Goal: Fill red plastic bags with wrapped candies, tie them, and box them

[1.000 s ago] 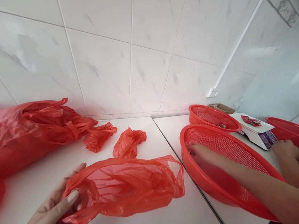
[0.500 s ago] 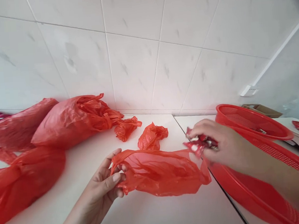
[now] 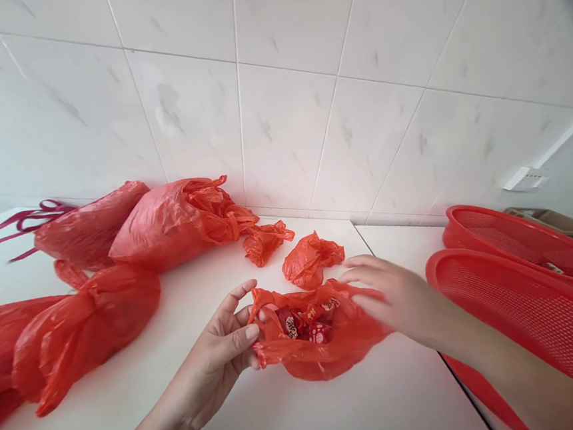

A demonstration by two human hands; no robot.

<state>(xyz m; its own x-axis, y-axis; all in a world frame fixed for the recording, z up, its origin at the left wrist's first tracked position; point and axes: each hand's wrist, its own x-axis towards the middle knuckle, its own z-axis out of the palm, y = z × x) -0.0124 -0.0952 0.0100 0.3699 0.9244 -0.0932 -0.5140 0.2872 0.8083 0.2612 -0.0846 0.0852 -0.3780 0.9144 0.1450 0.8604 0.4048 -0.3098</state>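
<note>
A red plastic bag point(image 3: 324, 362) lies on the white table with its mouth spread. Inside it are several small red-wrapped sweets point(image 3: 319, 332) with white and printed patterns. My left hand point(image 3: 234, 336) pinches the bag's left edge between thumb and fingers. At the bag's right side is my right hand point(image 3: 394, 296), slightly blurred, its fingers apart and nothing visible in them. Some of its fingertips overlap the bag's edge; whether they touch it I cannot tell. Just behind the bag sit two small knotted red bags point(image 3: 308, 260).
Large filled red bags point(image 3: 166, 219) lie along the left, with purple ribbons point(image 3: 50, 212) behind them. Two red perforated baskets point(image 3: 520, 308) stand on the right, a cardboard box point(image 3: 558, 224) beyond them. The tiled wall point(image 3: 290, 141) closes off the back.
The sweets in my right hand are now inside the bag, and that hand has let go and moved left. My left hand still holds the bag. The view has turned left.
</note>
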